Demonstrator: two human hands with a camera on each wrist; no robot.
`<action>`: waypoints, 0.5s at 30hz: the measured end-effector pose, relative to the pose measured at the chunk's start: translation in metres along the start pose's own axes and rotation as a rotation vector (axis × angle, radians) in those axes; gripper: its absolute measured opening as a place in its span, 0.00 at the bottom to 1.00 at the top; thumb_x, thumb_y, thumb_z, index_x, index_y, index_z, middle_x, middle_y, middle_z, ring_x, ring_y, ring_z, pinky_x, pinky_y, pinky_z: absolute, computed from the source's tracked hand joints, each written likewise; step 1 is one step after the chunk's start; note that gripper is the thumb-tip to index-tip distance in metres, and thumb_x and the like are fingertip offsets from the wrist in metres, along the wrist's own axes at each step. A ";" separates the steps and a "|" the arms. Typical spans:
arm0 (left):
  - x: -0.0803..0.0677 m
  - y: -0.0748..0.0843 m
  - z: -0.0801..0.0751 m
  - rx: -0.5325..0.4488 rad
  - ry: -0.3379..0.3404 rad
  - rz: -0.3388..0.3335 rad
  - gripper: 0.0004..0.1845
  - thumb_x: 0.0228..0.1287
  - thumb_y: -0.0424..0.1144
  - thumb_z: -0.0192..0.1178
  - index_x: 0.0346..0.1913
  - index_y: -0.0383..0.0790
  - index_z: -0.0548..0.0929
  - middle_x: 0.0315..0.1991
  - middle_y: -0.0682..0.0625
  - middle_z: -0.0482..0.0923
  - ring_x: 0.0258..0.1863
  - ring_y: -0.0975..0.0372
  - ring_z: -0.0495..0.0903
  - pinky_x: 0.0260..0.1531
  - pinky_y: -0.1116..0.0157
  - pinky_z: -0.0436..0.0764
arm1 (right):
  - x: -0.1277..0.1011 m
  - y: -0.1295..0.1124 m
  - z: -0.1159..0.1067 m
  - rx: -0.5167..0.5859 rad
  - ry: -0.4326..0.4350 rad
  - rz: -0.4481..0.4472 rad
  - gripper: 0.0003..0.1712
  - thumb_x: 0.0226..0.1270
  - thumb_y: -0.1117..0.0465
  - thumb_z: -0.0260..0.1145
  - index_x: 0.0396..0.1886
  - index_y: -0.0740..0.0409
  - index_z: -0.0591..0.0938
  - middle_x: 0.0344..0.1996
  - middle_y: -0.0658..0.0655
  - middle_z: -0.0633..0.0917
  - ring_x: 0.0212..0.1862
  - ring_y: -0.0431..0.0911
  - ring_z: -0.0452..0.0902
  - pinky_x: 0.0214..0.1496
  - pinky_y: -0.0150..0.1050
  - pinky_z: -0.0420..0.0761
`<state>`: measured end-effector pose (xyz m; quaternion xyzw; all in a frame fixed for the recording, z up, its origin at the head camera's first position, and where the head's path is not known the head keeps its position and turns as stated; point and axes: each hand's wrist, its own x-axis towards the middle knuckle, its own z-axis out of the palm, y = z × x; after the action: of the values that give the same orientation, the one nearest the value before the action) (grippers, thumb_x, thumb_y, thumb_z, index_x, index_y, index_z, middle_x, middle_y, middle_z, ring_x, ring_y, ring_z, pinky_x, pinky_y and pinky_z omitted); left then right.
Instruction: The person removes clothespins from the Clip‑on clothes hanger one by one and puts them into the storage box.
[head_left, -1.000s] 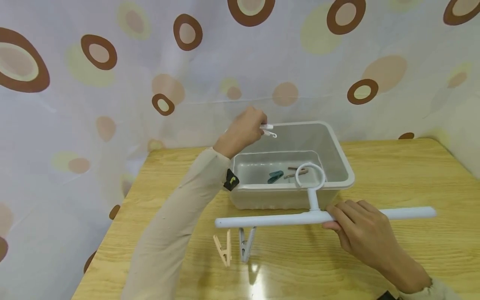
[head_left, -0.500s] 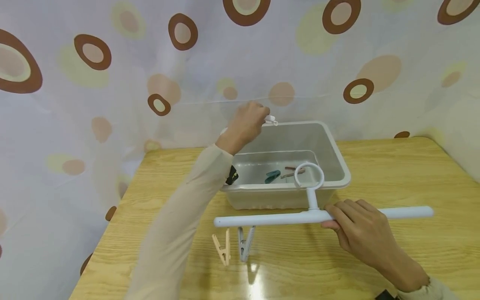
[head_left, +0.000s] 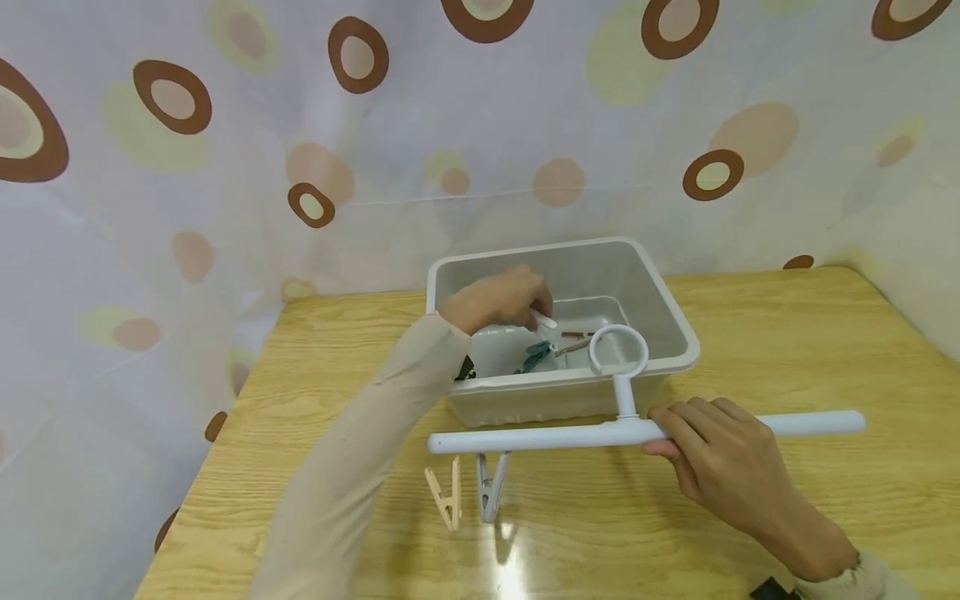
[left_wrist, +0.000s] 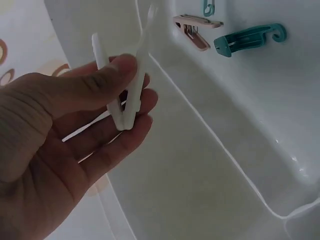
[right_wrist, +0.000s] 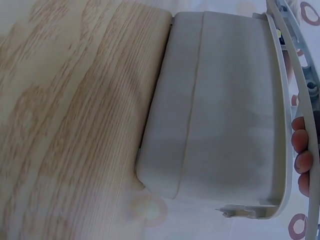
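My left hand (head_left: 504,300) is inside the grey plastic bin (head_left: 677,321) and pinches a white clothespin (left_wrist: 134,100) between thumb and fingers. Teal clothespins (left_wrist: 252,40) and a pinkish-brown clothespin (left_wrist: 195,31) lie on the bin's floor near it. In front of the bin, my right hand (head_left: 731,462) grips the bar of a white clip hanger (head_left: 532,437), whose ring hook (head_left: 647,354) points up. Below the bar's left half hang a beige clothespin (head_left: 450,500) and a grey clothespin (head_left: 491,492). The hanger's underside shows in the right wrist view, with fingertips (right_wrist: 301,161) curled over it.
The bin stands on a wood-grain table (head_left: 810,350), near its back edge. Behind it hangs a pale curtain (head_left: 480,108) with brown and yellow ovals. The hanger's ring overlaps the bin's front rim in the head view.
My left hand, holding the white clothespin, has moved from above the bin's back rim down into the bin. The right hand and hanger have stayed nearly still.
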<state>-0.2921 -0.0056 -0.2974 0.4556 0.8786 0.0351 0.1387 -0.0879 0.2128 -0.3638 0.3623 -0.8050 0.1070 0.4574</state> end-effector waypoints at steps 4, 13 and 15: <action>-0.002 0.001 0.001 -0.021 -0.045 0.038 0.10 0.57 0.32 0.69 0.42 0.41 0.89 0.40 0.51 0.86 0.40 0.63 0.81 0.42 0.69 0.79 | -0.001 0.000 -0.001 -0.001 0.005 -0.001 0.30 0.78 0.48 0.47 0.29 0.68 0.81 0.21 0.57 0.80 0.21 0.50 0.75 0.20 0.44 0.74; -0.005 0.001 0.004 -0.022 -0.080 0.102 0.11 0.57 0.30 0.68 0.45 0.40 0.88 0.44 0.50 0.85 0.46 0.62 0.82 0.44 0.71 0.79 | -0.003 -0.001 -0.003 0.000 0.019 0.003 0.29 0.78 0.48 0.47 0.29 0.67 0.81 0.21 0.57 0.80 0.21 0.50 0.75 0.19 0.43 0.72; -0.004 0.001 0.005 -0.021 -0.083 0.104 0.12 0.57 0.30 0.68 0.45 0.39 0.88 0.44 0.49 0.85 0.46 0.61 0.82 0.44 0.70 0.80 | -0.003 -0.001 -0.004 -0.004 0.025 0.001 0.29 0.78 0.48 0.47 0.29 0.67 0.81 0.21 0.57 0.80 0.21 0.50 0.75 0.19 0.43 0.72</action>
<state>-0.2874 -0.0085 -0.3006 0.5003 0.8467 0.0327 0.1781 -0.0841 0.2158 -0.3645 0.3595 -0.7997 0.1105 0.4681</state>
